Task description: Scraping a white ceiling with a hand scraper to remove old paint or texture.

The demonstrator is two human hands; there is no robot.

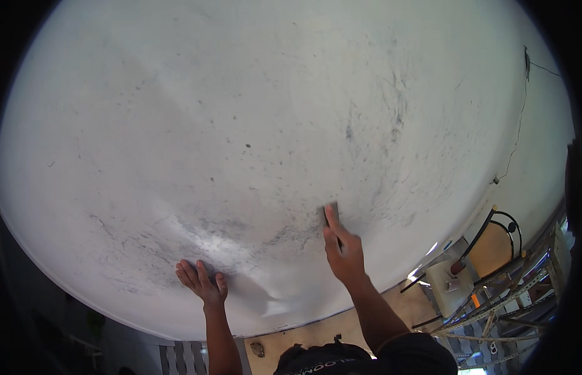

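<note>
In the head view, a big white surface [253, 94] fills most of the space in front of the person. It has lots of dark marks [400, 103] on it. The right hand [347, 257] pinches a thin, dark block [335, 210], with one finger stretched along its back. The block looks to be up against the white surface, among the marks. If it tips onto an edge, it could scratch the white. If the grip is too loose, it could slip out and drop. The left hand [206, 289] has its fingers spread and looks to rest on the surface, left of the block. A dusty or slick patch there could make it slide. Dirty fingers could leave smudges too.
</note>
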